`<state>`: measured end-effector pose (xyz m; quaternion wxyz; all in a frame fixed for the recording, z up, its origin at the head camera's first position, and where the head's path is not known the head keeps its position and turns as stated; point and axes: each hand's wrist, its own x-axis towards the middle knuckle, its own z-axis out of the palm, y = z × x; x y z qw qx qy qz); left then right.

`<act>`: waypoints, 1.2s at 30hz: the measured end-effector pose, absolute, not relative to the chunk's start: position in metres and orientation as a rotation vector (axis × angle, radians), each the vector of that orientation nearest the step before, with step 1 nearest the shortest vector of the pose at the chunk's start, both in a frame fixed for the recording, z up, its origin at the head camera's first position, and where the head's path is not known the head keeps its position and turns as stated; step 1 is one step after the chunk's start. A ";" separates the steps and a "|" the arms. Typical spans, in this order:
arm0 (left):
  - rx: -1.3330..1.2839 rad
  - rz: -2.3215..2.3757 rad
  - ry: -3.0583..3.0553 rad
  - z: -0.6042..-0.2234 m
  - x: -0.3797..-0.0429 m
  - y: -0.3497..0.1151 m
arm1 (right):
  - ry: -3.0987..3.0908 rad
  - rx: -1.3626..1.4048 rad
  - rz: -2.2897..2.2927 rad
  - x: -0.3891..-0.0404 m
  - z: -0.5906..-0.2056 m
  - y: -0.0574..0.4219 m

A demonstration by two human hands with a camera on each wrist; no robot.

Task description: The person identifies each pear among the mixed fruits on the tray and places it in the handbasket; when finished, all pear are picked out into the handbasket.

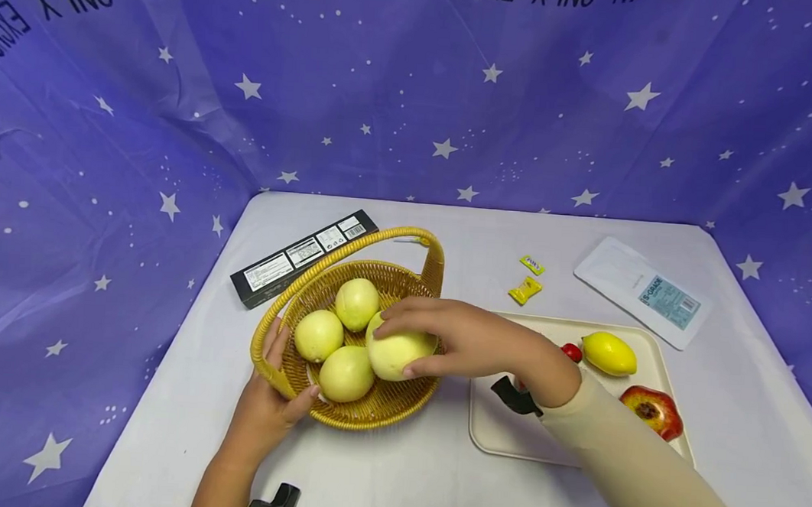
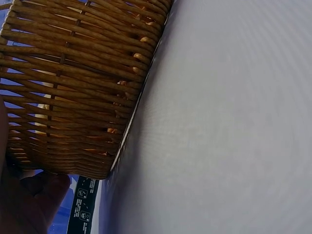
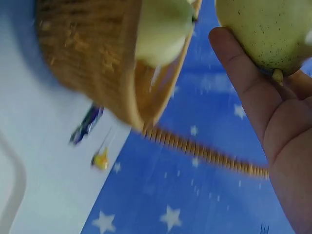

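A wicker basket with an arched handle stands on the white table. In it lie three pale yellow-green pears, close together. My left hand grips the basket's left side, thumb toward the near rim; the left wrist view shows the woven wall with a fingertip under its edge. Over the basket's right part my right hand holds another pear. In the right wrist view this held pear shows speckles and a short stem, above the rim.
At the right, a cream tray bears a lemon, a small red fruit and a red-yellow fruit, partly hidden by my right arm. Behind are a black box, yellow wrapped candies and a white pouch.
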<state>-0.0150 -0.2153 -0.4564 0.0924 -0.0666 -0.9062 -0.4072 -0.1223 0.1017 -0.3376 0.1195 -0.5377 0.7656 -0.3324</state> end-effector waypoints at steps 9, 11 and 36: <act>-0.171 -1.216 -2.698 -0.458 -0.014 -0.214 | 2.024 -1.651 -0.926 -0.125 -0.357 0.065; -0.174 -1.215 -2.701 -0.458 -0.014 -0.214 | 2.000 -1.598 -0.930 -0.125 -0.360 0.064; -0.185 -1.202 -2.676 -0.456 -0.015 -0.214 | 2.191 -1.473 -0.714 -0.115 -0.381 0.072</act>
